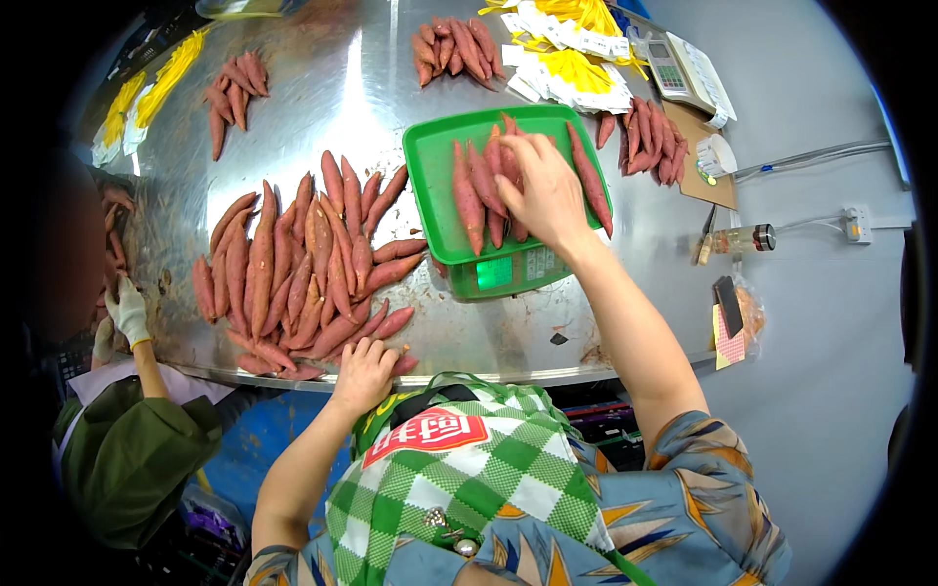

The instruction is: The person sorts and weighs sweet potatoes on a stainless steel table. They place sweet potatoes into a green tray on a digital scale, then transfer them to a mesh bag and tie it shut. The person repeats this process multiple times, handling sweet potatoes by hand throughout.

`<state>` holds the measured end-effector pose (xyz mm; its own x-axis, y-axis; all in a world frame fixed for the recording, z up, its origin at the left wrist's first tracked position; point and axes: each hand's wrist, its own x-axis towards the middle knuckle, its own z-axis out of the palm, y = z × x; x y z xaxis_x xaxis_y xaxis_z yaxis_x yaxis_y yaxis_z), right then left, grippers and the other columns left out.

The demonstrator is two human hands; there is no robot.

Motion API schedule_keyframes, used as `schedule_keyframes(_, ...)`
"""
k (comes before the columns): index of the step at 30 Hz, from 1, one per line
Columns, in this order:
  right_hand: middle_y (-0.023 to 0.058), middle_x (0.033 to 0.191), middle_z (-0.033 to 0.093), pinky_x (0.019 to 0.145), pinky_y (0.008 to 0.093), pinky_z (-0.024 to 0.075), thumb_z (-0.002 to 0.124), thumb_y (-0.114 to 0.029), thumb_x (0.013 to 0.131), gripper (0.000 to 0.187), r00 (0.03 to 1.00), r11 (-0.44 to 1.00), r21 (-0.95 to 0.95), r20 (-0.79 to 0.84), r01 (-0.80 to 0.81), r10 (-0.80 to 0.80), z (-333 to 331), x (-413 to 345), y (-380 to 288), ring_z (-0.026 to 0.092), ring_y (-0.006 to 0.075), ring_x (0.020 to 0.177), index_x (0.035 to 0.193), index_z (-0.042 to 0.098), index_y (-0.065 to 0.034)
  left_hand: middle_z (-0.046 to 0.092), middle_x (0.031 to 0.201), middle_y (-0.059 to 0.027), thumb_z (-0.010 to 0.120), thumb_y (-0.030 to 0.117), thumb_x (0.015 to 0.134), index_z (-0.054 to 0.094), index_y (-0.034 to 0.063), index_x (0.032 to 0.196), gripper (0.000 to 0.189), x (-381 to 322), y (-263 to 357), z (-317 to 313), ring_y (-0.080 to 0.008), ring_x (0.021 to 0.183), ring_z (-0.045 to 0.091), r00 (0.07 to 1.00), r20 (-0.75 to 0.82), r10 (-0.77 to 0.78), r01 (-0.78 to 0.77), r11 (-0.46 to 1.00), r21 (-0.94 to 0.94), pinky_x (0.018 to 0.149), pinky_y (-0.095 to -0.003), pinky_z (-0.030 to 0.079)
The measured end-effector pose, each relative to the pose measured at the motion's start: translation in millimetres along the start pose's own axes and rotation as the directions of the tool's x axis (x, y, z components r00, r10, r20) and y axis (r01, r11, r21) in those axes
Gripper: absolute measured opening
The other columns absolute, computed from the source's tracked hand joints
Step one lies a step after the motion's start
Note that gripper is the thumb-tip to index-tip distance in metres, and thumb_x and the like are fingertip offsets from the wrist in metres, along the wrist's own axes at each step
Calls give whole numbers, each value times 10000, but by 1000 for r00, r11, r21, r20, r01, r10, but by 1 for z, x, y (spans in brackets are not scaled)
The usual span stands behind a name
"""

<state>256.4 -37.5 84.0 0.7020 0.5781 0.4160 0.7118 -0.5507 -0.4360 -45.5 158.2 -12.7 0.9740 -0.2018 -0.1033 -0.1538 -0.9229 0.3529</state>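
Observation:
A green digital scale (506,282) with a lit display stands on the metal table, and its tray (429,165) bears several sweet potatoes (467,198). Over that tray, my right hand (542,183) reaches down onto the middle sweet potatoes, fingers curved; whether it grips one is hard to tell. One long sweet potato (588,176) lies apart on the tray's right side. Left of the scale is a large pile of sweet potatoes (315,256). My left hand (366,373) rests at the table's near edge, over the end of a sweet potato at the pile's lower right.
Smaller sweet potato groups lie at the far left (236,91), far middle (456,51) and right (652,139). Yellow ties with white tags (571,77) and a white scale (685,77) stand behind. A jar (744,239) and phone (728,304) are right. A co-worker's gloved hand (130,311) is left.

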Motion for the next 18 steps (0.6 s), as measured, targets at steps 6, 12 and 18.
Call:
schedule_keyframes(6, 154, 940, 610, 741, 415, 498, 648, -156, 773, 305, 920, 928, 372, 361, 9, -153, 40, -93, -58, 604, 338, 877, 1052, 570, -63, 562, 1037, -109, 712, 71, 640, 536, 102, 1214, 601, 13, -8, -21, -271, 978, 548, 991, -15, -131, 107, 863, -494, 863, -387, 419)
schedule_keyframes(12, 191, 1161, 568, 871, 381, 482, 722, -359, 785, 758, 640, 361, 614, 766, -702, -60, 56, -120, -108, 596, 271, 1030, 1342, 345, -10, 464, 1300, -136, 760, 142, 705, 289, 24, 1422, 866, 52, 2, -58, -206, 1186, 470, 897, -86, -433, 74, 340, -938, 1017, -337, 356)
schedule_keyframes(18, 113, 1038, 595, 683, 299, 511, 610, -196, 891, 427, 760, 283, 705, 610, -650, 223, 42, -104, -92, 614, 175, 816, 1227, 447, 13, 589, 1050, -83, 659, 86, 833, 353, 0, 1368, 622, 119, 35, -88, -148, 967, 562, 842, -80, -534, -135, -65, -989, 877, -294, 448)
